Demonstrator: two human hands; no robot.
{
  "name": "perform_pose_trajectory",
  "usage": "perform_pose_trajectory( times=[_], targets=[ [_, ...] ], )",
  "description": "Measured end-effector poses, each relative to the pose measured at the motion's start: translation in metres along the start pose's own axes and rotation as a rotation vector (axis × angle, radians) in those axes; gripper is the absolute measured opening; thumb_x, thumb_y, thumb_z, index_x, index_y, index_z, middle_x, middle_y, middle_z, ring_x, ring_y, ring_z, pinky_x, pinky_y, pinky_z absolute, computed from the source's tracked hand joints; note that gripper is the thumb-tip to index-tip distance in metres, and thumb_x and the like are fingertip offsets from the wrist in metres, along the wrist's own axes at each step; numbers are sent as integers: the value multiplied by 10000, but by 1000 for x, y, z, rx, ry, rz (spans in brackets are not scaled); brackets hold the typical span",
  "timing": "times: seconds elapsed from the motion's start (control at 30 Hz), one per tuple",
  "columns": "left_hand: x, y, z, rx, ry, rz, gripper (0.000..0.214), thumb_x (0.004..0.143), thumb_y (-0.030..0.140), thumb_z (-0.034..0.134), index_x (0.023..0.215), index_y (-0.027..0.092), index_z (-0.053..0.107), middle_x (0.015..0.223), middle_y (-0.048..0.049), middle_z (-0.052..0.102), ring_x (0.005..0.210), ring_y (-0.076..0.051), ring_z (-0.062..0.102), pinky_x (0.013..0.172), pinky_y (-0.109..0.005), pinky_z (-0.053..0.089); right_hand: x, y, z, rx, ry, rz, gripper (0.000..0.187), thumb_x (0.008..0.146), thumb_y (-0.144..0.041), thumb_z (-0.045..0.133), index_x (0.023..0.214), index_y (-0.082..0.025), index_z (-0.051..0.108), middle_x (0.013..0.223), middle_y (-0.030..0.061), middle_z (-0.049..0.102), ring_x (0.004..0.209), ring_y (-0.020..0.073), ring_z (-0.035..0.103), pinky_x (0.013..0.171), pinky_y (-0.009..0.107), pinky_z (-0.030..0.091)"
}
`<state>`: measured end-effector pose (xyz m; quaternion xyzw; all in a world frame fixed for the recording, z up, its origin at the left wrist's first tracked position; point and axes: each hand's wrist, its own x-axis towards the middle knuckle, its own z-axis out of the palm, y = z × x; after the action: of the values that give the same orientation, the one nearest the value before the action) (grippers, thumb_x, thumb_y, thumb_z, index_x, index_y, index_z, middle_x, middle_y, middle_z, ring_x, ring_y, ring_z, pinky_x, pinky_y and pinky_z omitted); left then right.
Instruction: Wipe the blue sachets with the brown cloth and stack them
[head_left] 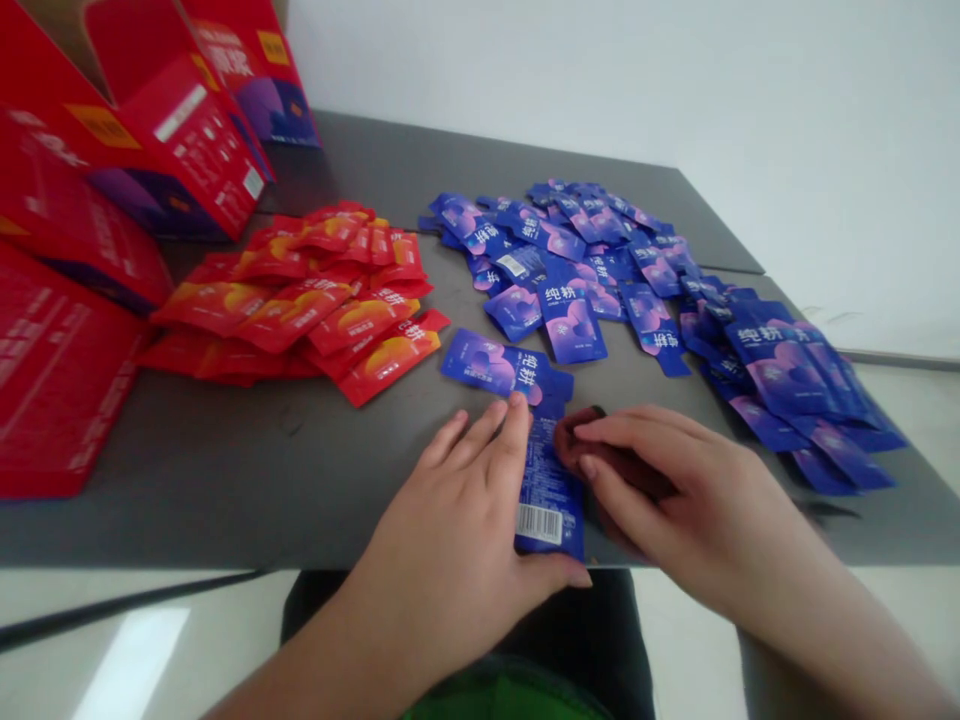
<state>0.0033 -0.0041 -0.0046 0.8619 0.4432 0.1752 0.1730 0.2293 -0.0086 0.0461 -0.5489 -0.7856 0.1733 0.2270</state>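
Note:
My left hand (465, 520) grips a blue sachet (549, 490) lying face down near the table's front edge, its barcode showing; thumb under the near end, fingers along its left side. My right hand (675, 490) touches the sachet's right side, fingertips curled against it. Just beyond the fingers lies another blue sachet (499, 365), face up. A wide pile of blue sachets (637, 270) spreads across the right half of the grey table (247, 470). A pile of red sachets (315, 300) lies at the centre left.
Red cartons (150, 120) stand open at the far left, and a flat red carton (52, 390) lies at the left edge. A white wall rises behind the table. My lap shows below the front edge.

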Motion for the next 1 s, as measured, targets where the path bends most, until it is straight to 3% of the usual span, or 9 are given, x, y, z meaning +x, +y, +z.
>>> perform_pose_trajectory(
  times=[0.1,0.23,0.37,0.47,0.57,0.77,0.9,1.0],
  targets=[
    [0,-2,-2,-44,-13,22,1160,893,613,806,1710,85,175,1728,-234,426,1614,-354,418,1344,-573,316,-12,-16,-1,136,-183,-84,258,1038,-235,656,1277,-328,688,1202,22,758,1043,184,749,847,297,629],
    [1,-3,-3,-68,-30,39,1052,911,508,764,1699,81,215,1740,-205,421,1630,-314,395,1361,-546,281,-14,-24,3,107,-315,-29,381,1000,-213,660,1363,-312,602,1197,36,730,1014,201,738,845,345,634],
    [2,-2,-2,-56,-37,22,1078,899,549,790,1696,86,232,1730,-200,440,1632,-316,391,1362,-543,276,-6,-20,5,125,-400,39,219,1053,-237,610,1254,-311,654,1331,62,639,1045,197,711,903,380,626],
    [3,-1,-2,-55,-32,22,1136,893,584,810,1705,82,194,1717,-217,454,1609,-332,429,1352,-548,296,-1,-18,6,136,-405,59,138,1074,-238,580,1135,-288,693,1293,72,632,998,200,693,878,390,609],
    [2,-1,-2,-58,-15,21,1208,861,632,843,1709,82,181,1716,-234,449,1587,-359,460,1345,-556,313,3,-17,10,120,-362,61,161,1079,-209,566,1043,-274,709,1186,66,654,973,205,677,865,387,586],
    [1,-2,-1,-63,11,10,1302,792,687,902,1729,150,175,1735,-218,423,1591,-400,448,1333,-591,331,21,-4,17,-91,-161,33,180,1072,-199,581,1048,-232,756,1066,90,694,908,231,683,832,405,567],
    [0,-3,-1,-37,15,25,1352,765,710,916,1723,108,176,1739,-235,407,1599,-395,435,1346,-565,312,31,3,15,-211,-45,31,180,1066,-226,598,1067,-211,777,1052,102,719,891,258,703,809,431,568],
    [0,-2,-2,-17,8,30,1333,773,719,906,1711,80,208,1735,-239,410,1602,-385,431,1350,-547,305,25,-1,6,-156,-5,12,161,1070,-253,611,1087,-239,770,1076,84,730,939,249,714,823,403,575]
  ],
)
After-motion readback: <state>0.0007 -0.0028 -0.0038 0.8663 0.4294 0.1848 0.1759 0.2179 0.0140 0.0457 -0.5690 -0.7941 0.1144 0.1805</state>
